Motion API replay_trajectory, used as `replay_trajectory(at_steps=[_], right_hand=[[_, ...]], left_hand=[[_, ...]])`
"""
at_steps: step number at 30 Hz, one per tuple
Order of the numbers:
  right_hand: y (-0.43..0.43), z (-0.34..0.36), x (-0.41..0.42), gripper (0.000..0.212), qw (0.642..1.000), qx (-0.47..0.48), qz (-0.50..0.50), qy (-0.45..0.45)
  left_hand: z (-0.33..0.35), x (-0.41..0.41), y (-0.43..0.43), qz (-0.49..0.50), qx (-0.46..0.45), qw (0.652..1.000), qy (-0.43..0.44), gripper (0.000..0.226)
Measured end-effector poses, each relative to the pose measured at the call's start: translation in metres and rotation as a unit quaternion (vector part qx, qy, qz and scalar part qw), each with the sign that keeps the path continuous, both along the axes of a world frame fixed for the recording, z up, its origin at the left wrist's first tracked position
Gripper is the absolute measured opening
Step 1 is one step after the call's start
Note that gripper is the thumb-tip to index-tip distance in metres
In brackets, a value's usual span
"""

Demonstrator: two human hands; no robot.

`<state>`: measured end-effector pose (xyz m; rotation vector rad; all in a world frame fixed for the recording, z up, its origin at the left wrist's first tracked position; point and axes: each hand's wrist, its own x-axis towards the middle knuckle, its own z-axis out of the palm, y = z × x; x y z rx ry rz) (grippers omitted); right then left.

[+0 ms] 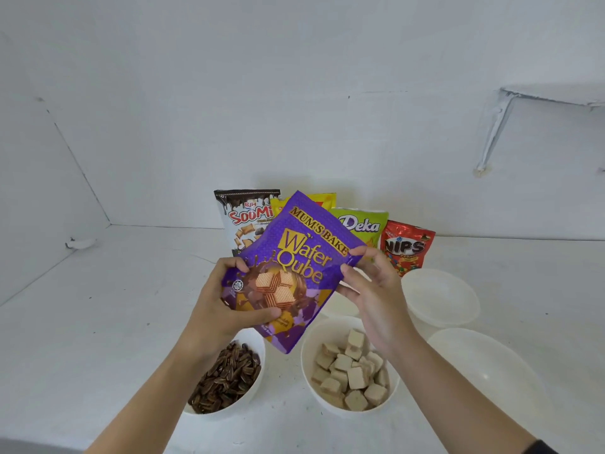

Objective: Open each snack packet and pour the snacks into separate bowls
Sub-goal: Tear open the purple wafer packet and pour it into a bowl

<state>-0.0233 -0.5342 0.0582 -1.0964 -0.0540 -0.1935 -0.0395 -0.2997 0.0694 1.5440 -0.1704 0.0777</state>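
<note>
I hold a purple Wafer Qube packet [294, 257] tilted in the air above the bowls. My left hand [226, 303] grips its lower left side, thumb across the front. My right hand [370, 286] pinches its right edge. Below it, a white bowl [307, 362] holds several pale wafer cubes [353, 371]. To the left, another white bowl [258, 348] holds dark sunflower seeds [226, 378]. Behind the packet stand a Soomi packet [242, 217], a yellow packet [327, 199], a green Deka packet [363, 226] and a red Nips packet [409, 247].
Two white bowls [438, 296] [484, 365] with nothing in them sit to the right on the white table [98, 322]. Part of one more white bowl [340, 306] shows behind my right hand. A white wall rises behind, with a shelf bracket [494, 132] upper right.
</note>
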Motion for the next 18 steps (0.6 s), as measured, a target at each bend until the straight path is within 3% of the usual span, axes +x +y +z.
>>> replay_trajectory(at_steps=[6, 10, 13, 15, 18], right_hand=[[0.023, 0.013, 0.014, 0.029, 0.999, 0.043, -0.004, 0.004], [0.047, 0.026, 0.02, 0.031, 0.998, 0.018, 0.047, -0.028], [0.079, 0.032, 0.023, 0.034, 0.995, -0.03, 0.084, -0.052], [0.105, 0.037, 0.024, 0.035, 0.989, -0.058, 0.112, -0.071], [0.141, 0.046, 0.024, 0.039, 0.976, -0.067, 0.177, -0.105]], left_hand=[[0.0, -0.011, 0.007, 0.018, 0.047, 0.999, -0.014, 0.061], [0.013, -0.016, 0.043, 0.055, 0.026, 0.998, 0.026, 0.025], [0.024, -0.023, 0.079, 0.09, 0.083, 0.991, 0.052, 0.005], [0.033, -0.034, 0.1, 0.111, 0.116, 0.986, 0.053, 0.004], [0.051, -0.057, 0.131, 0.12, 0.152, 0.98, 0.048, 0.019]])
